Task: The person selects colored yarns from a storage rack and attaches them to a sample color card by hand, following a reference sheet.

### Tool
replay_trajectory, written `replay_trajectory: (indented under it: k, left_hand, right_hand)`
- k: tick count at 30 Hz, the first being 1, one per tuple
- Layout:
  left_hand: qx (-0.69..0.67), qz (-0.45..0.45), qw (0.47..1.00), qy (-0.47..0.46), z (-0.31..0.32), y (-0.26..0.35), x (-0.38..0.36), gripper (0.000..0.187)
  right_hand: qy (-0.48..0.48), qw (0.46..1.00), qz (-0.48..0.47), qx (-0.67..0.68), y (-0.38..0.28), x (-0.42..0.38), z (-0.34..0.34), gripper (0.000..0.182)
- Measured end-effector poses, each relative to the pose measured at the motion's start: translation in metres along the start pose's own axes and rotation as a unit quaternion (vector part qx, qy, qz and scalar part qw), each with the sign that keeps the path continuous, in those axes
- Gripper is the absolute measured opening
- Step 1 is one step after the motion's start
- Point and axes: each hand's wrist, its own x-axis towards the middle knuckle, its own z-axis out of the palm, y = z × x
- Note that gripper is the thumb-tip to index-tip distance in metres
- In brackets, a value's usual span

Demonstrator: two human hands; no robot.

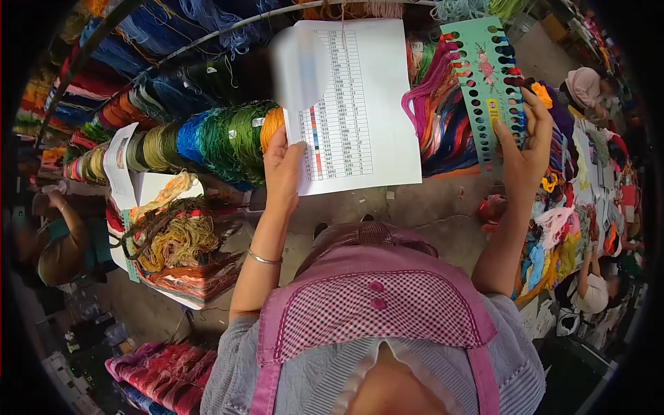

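Observation:
A white printed sheet point(391, 104) with a table of numbers and a column of coloured cells is gripped at its left edge by my left hand point(282, 166). A blurred pale patch hides part of its upper left. My right hand point(527, 142) holds a green punched card point(484, 76) by its right edge, thumb on the front. Threads in magenta, red, blue and dark shades point(446, 131) hang from the card's holes, partly behind the sheet. Beside my left hand lies an orange skein point(271, 128), at the end of a row of green and blue skeins point(232, 135).
Blue thread bundles point(155, 31) hang on a rack at the upper left. A board with olive and brown threads point(176, 242) stands at left. Pink and red skeins point(166, 377) lie lower left. Colourful threads point(553, 221) cover a right-hand table. People point(591, 294) are at both sides.

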Motion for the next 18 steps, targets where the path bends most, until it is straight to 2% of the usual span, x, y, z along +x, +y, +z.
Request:
replay_trajectory:
  k: [3, 4, 5, 7, 8, 9, 10, 11, 12, 13, 14, 15, 16, 17, 18]
  left_hand:
    - [-0.022, -0.027, 0.999, -0.01, 0.016, -0.013, -0.003, 0.042]
    - [-0.021, -0.02, 0.999, -0.024, 0.013, -0.011, 0.003, 0.042]
    - [0.039, -0.029, 0.998, -0.031, 0.002, -0.002, 0.008, 0.047]
    - [0.186, 0.072, 0.98, -0.024, 0.007, -0.023, 0.022, 0.054]
    - [0.274, 0.115, 0.954, -0.033, 0.012, -0.014, 0.027, 0.059]
    - [0.336, 0.196, 0.921, -0.025, 0.004, -0.034, 0.041, 0.058]
    - [0.325, 0.127, 0.937, -0.031, 0.008, -0.023, 0.04, 0.058]
    - [0.372, 0.169, 0.913, -0.026, 0.007, -0.017, 0.041, 0.053]
    - [0.402, 0.143, 0.904, -0.029, 0.005, -0.002, 0.038, 0.053]
    - [0.433, 0.114, 0.893, -0.037, 0.001, 0.012, 0.036, 0.053]
    - [0.531, 0.275, 0.801, 0.035, -0.016, 0.004, 0.039, 0.049]
    - [0.423, 0.147, 0.894, 0.016, -0.029, 0.019, 0.038, 0.044]
    - [0.293, 0.012, 0.956, -0.004, -0.042, 0.035, 0.035, 0.039]
    - [0.276, -0.003, 0.961, -0.001, -0.059, 0.049, 0.036, 0.032]
    - [0.261, -0.028, 0.965, 0.0, -0.082, 0.06, 0.042, 0.03]
  right_hand:
    - [-0.027, 0.999, 0.031, 0.02, 0.003, 0.016, -0.007, 0.055]
    - [-0.038, 0.996, 0.049, 0.061, 0.009, 0.02, 0.0, 0.055]
    - [-0.058, 0.988, 0.079, 0.12, 0.03, 0.019, 0.014, 0.054]
    - [-0.071, 0.995, 0.047, 0.053, 0.071, 0.029, 0.02, 0.052]
    - [-0.065, 0.997, -0.016, -0.041, 0.098, 0.031, 0.026, 0.049]
    - [-0.08, 0.989, 0.005, -0.122, 0.105, 0.029, 0.031, 0.046]
    - [-0.09, 0.974, 0.027, -0.205, 0.108, 0.025, 0.035, 0.044]
    - [-0.087, 0.97, -0.001, -0.226, 0.106, 0.025, 0.038, 0.042]
    - [-0.079, 0.965, -0.025, -0.249, 0.104, 0.025, 0.039, 0.041]
    - [-0.082, 0.947, -0.092, -0.297, 0.103, 0.025, 0.037, 0.04]
    - [-0.084, 0.931, -0.096, -0.342, 0.093, 0.024, 0.036, 0.042]
    - [-0.084, 0.913, -0.098, -0.386, 0.083, 0.023, 0.037, 0.043]
    - [-0.074, 0.907, -0.081, -0.407, 0.075, 0.021, 0.034, 0.042]
    - [-0.061, 0.899, -0.064, -0.429, 0.069, 0.019, 0.032, 0.041]
    - [-0.024, 0.887, -0.111, -0.448, 0.072, 0.016, 0.026, 0.041]
